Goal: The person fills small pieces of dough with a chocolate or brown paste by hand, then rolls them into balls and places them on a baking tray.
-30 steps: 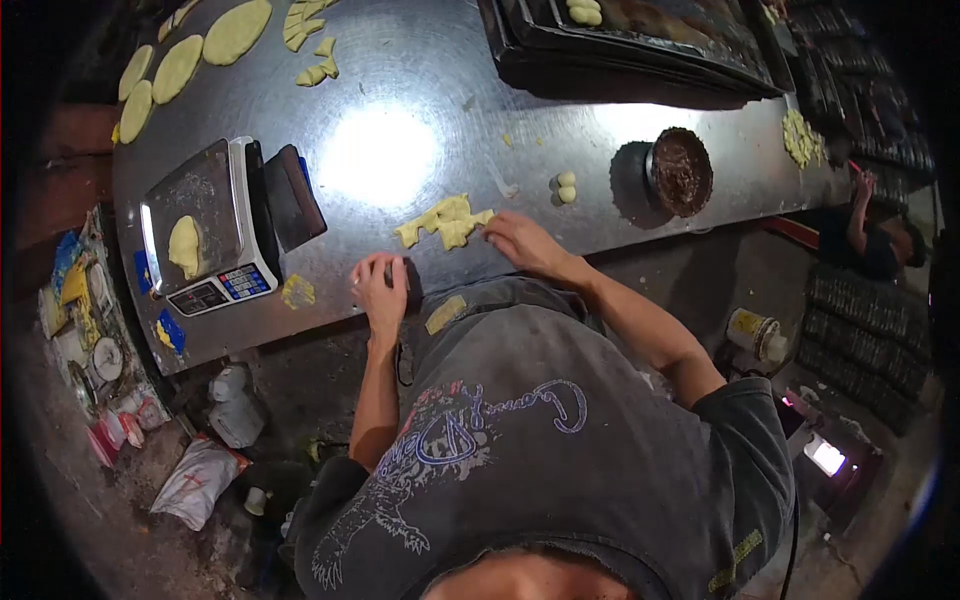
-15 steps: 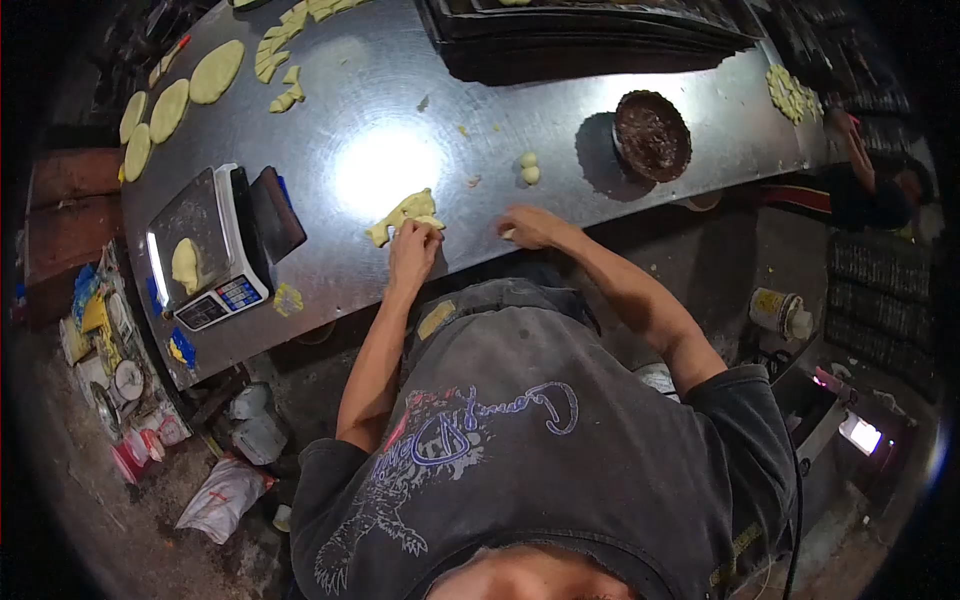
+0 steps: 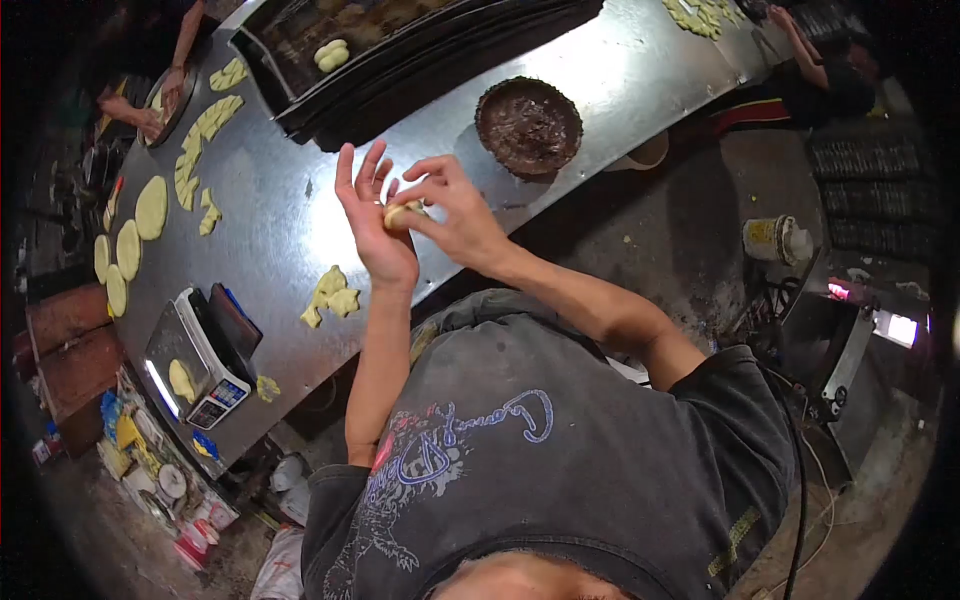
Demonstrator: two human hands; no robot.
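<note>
My left hand [image 3: 378, 235] is raised palm up over the table, its fingers spread apart. Against its palm sits a small pale dough ball [image 3: 402, 214], pinched by the fingers of my right hand [image 3: 458, 212]. Part of the dough is hidden behind those fingers. Below and left of my hands, a flat, ragged piece of yellow dough [image 3: 331, 295] lies on the steel table [image 3: 290, 340]. A round pan of dark brown filling [image 3: 528, 125] stands to the right of my hands.
Stacked black trays [image 3: 400, 75] stand at the back, with dough balls [image 3: 331, 55] on top. A digital scale [image 3: 195, 355] carrying dough sits left, near several flat dough ovals [image 3: 129, 250]. Cut dough strips [image 3: 205, 135] lie farther back. Other people's hands [image 3: 150, 115] work at upper left.
Both hands have risen from the table and come together around the dough. The small dough balls have left their spot on the table. The view has turned and shifted.
</note>
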